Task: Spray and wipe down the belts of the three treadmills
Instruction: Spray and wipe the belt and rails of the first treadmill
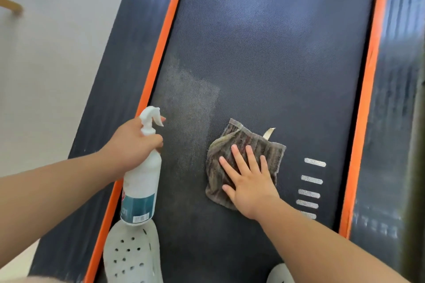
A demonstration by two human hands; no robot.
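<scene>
Your left hand (135,142) is curled round the neck of the spray bottle (142,181), forefinger out on the white trigger. The bottle hangs upright over the left edge of the belt (264,53), with its nozzle turned toward the belt's middle. It is a white bottle with a teal label and a barcode near the base.

Your right hand (248,181) lies flat with the fingers spread, palm pressing the cloth (234,138) down near the middle of the belt. It is not gripping, just pressing. The cloth is a rumpled, striped brownish rag, and a small pale tag (269,133) sticks out from its far edge. Your two hands are well apart, the bottle at the belt's left edge and the cloth nearer its centre.

On the belt's left part, beyond the nozzle, there is a paler speckled patch (188,89), while the rest of the dark weave looks more even. A row of short white bars (310,179) is printed on the belt just right of the cloth.

An orange strip (165,37) runs along the belt's left side, and a second orange strip (368,89) runs along its right. Dark side rails (119,64) lie outside the strips.

Your white clog (132,257) stands on the belt's near left corner, just under the bottle's base. The toe of the other shoe (279,274) shows at the belt's near end. Pale floor (46,76) lies left of the belt.
</scene>
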